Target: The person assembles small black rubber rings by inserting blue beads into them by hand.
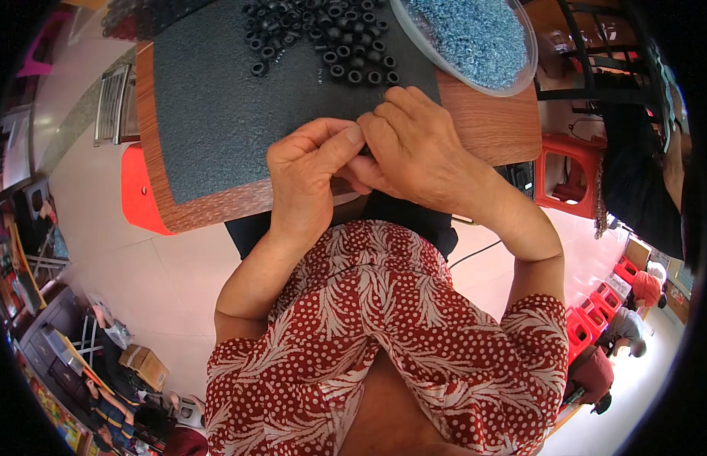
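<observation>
My left hand and my right hand meet over the near edge of the dark mat. The left thumb and fingers are pinched together, and the right fingers are curled in against them. A small dark bit shows between the fingertips, too covered to name. Beyond the hands lies a loose heap of small black hollow ring-shaped pieces. To its right stands a round clear plastic tub holding many tiny translucent blue pieces.
The mat lies on a wood-grain table. Red plastic stools stand by the table at right, and a red seat edge shows at left. Other people sit at the far lower right. A cardboard box is at lower left.
</observation>
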The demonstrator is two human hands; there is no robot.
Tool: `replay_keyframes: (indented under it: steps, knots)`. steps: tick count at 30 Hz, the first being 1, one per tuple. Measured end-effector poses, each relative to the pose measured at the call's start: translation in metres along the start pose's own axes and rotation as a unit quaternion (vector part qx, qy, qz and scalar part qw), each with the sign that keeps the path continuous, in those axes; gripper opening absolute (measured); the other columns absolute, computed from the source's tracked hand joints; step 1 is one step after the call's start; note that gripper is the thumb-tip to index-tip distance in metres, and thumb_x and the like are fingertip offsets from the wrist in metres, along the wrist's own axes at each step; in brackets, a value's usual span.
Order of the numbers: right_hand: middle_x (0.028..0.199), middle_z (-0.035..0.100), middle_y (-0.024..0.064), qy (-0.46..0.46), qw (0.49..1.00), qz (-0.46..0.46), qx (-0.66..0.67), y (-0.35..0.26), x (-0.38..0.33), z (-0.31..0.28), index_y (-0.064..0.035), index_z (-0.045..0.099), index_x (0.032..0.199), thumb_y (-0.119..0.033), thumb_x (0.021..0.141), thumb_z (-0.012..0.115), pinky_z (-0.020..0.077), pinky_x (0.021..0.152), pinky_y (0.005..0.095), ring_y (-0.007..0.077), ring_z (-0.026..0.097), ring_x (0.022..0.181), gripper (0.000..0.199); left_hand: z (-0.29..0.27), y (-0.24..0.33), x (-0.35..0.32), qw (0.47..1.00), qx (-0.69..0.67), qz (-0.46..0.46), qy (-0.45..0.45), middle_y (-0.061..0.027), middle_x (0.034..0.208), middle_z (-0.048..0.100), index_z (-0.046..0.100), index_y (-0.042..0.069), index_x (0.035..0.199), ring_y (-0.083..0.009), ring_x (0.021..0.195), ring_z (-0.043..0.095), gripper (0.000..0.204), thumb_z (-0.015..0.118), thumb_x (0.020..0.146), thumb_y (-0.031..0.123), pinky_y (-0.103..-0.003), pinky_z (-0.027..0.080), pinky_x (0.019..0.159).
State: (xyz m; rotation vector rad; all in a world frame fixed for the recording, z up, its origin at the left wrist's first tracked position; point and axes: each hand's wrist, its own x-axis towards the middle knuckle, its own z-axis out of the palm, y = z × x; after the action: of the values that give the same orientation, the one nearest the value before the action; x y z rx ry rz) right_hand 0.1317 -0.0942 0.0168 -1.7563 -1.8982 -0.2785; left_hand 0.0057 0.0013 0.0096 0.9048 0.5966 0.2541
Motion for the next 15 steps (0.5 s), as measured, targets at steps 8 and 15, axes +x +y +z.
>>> replay_keyframes:
  steps: [8, 15]
  knots:
    - [0.062, 0.046, 0.0094, 0.01, 1.0, -0.005, -0.003, 0.0041, -0.0079, 0.0013, -0.0007, 0.048, 0.067, -0.016, 0.062, 0.066, 0.0399, 0.055, 0.0326, 0.0237, 0.048, 0.062, 0.024, -0.0072, -0.002, -0.0038, 0.997, 0.025, -0.023, -0.066, -0.0123, 0.074, 0.063, 0.058, -0.006, 0.09, -0.0187, 0.057, 0.06, 0.029, 0.049, 0.092, 0.021, -0.028, 0.049, 0.05]
    - [0.06, 0.044, 0.0089, 0.038, 0.998, -0.047, -0.003, 0.0043, -0.0057, 0.0061, -0.0008, 0.048, 0.065, -0.015, 0.062, 0.064, 0.0395, 0.051, 0.0335, 0.0227, 0.046, 0.058, 0.022, -0.0024, -0.0051, -0.0075, 0.998, 0.051, 0.008, -0.041, -0.0097, 0.069, 0.06, 0.057, -0.006, 0.09, -0.0158, 0.05, 0.055, 0.028, 0.045, 0.093, 0.019, -0.026, 0.046, 0.047]
